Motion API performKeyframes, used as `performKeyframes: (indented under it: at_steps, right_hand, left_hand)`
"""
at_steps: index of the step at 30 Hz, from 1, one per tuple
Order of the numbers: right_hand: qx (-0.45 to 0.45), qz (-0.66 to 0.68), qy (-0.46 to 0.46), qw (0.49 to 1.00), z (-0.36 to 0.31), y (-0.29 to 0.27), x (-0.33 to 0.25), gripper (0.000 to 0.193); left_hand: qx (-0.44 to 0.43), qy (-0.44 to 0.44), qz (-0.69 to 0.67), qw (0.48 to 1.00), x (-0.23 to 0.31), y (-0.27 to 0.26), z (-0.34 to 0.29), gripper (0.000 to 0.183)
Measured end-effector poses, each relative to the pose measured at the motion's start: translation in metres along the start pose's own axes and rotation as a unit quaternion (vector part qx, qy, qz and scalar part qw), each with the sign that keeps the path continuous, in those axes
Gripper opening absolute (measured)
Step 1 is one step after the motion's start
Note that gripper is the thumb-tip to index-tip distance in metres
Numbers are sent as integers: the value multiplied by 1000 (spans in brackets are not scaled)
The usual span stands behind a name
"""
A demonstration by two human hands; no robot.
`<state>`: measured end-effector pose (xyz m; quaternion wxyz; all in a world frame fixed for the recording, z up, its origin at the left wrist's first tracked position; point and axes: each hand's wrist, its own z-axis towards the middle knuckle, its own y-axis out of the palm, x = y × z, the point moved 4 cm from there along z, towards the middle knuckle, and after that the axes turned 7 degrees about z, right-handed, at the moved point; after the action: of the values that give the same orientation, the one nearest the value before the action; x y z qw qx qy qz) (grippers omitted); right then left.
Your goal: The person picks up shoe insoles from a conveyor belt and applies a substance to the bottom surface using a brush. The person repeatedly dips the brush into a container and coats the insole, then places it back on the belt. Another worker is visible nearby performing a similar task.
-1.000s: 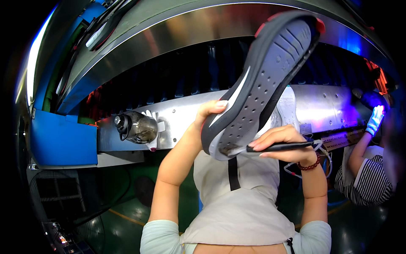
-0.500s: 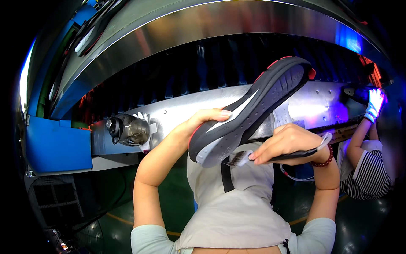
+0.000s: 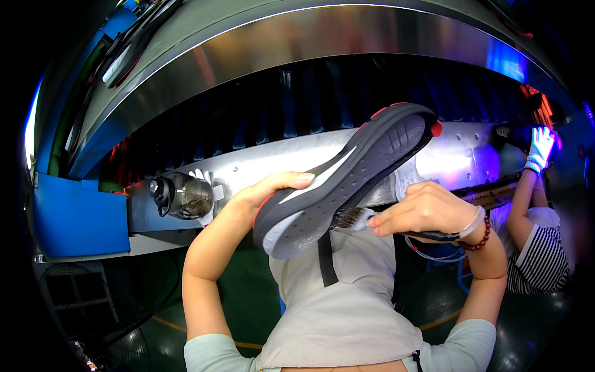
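Shoe sole [image 3: 334, 186] raised by tabletop [image 3: 238, 172], long axis near-left heel to far-right toe. Heel end clasped in left hand [image 3: 260, 191], thumb on sidewall, other fingers hidden. Right of heel: brush [image 3: 356, 219], pinched by fingers of right hand [image 3: 427, 211], bristles against or just beside edge.

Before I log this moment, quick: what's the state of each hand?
Left hand: closed, holding the shoe sole.
Right hand: closed, holding the brush.

Small dark lettering runs along a tan strip [image 3: 494, 197] by the near edge of the counter [image 3: 447, 157], toward its right end, too small to read reliably.
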<state>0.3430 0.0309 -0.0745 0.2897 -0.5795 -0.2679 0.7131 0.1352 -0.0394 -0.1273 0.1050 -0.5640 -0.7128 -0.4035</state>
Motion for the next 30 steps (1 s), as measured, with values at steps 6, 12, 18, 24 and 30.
performKeyframes:
  at_steps: [6,12,18,24,30]
  right_hand:
    - [76,13,25,997,-3,-4,6,22]
    - [134,80,32,987,-17,-9,-2,17]
    - [93,55,32,994,-27,-2,1,14]
    - [136,79,58,986,-30,-11,8,20]
    - [206,38,45,977,-33,-25,-1,16]
  left_hand:
    - [-22,-3,-41,999,-6,-20,1,39]
    - [-7,2,-59,998,-14,-30,-8,40]
    - [-3,3,-73,997,-20,-39,-7,40]
    - [4,1,-86,996,-26,-38,-4,40]
    - [10,2,-102,995,-30,-39,-1,40]
